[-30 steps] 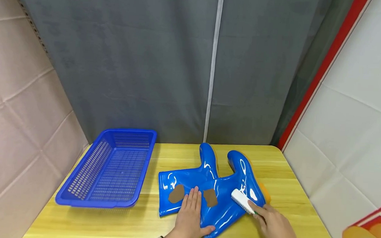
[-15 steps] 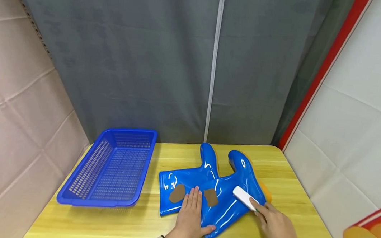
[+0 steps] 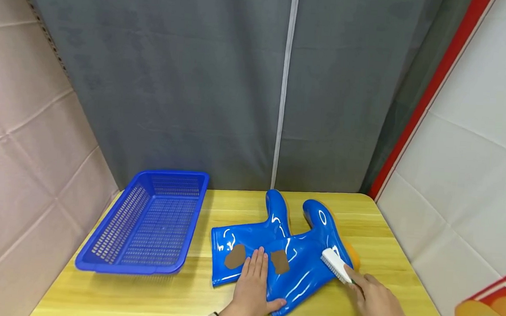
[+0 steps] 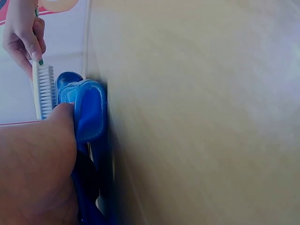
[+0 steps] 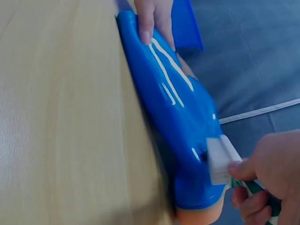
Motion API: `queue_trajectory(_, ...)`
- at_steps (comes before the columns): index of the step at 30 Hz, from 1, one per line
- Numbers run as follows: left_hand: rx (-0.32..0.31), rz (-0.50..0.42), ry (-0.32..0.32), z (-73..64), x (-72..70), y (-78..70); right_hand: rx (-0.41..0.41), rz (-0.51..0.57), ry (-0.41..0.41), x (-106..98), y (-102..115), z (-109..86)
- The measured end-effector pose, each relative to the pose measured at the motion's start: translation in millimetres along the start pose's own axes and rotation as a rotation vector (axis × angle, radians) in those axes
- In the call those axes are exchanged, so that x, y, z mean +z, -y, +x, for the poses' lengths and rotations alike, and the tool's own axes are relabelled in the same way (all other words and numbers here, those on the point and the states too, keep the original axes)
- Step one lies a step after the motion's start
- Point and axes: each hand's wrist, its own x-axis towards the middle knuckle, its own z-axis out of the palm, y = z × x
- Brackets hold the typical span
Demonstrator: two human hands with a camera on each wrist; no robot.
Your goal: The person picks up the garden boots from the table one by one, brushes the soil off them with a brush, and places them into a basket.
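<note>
Two glossy blue rain boots lie on their sides, the right boot (image 3: 313, 240) overlapping the left boot (image 3: 249, 232). Each carries a brown patch (image 3: 235, 257) on its shaft. My left hand (image 3: 250, 286) rests flat across the shafts, fingers straight, thumb on the right boot near its opening (image 4: 91, 110). My right hand (image 3: 378, 300) grips the green-and-white handle of a white scrubbing brush (image 3: 335, 263). In the right wrist view the brush head (image 5: 219, 159) is against the right boot near its ankle and heel. Its white bristles (image 4: 47, 91) show in the left wrist view.
A blue plastic basket (image 3: 159, 234) with perforated walls stands left of the boots on the wood-grain table (image 3: 202, 298). A grey curtain (image 3: 196, 102) hangs behind the table. Pale panels (image 3: 462, 188) flank both sides.
The brush in my right hand has shifted rightward along the right boot towards its heel, its bristle side tilting more into view. My left hand and the boots have stayed in place.
</note>
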Motion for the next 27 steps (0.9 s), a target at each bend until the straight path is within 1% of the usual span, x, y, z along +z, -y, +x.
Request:
queue_trajectory(2,-0.006,0.003,0.005,-0.9,0.7,0.7,-0.012,-0.006,0.063,0.9,4.5,-0.3)
queue_trajectory(5,-0.011,0.011,0.007,-1.3,2.1,0.7,-0.059,-0.033,0.122,3.8,12.4,2.0)
queue_trajectory(7,-0.009,0.007,0.003,-1.0,1.8,-0.1,-0.099,-0.061,0.107,6.1,16.0,5.6)
queue_trajectory(9,-0.003,-0.002,-0.002,-0.2,1.4,-1.5,-0.118,-0.087,0.059,7.2,16.6,10.1)
queue_trajectory(12,-0.001,-0.011,0.0,0.2,-0.2,-3.1,-0.113,-0.094,-0.012,6.6,13.1,15.5)
queue_trajectory(16,0.001,0.006,0.009,0.5,-1.3,-3.3,-0.079,-0.066,-0.05,4.0,6.0,15.7)
queue_trajectory(22,0.003,0.008,0.0,1.4,-2.7,-0.9,-0.04,-0.025,-0.04,1.7,-1.0,6.8)
queue_trajectory(24,0.004,0.001,0.0,1.4,-2.1,-0.5,-0.021,-0.023,-0.016,1.6,-0.5,2.2)
queue_trajectory(27,0.0,-0.003,0.003,1.0,-1.4,-0.1,-0.002,-0.017,0.056,4.1,4.5,-3.5)
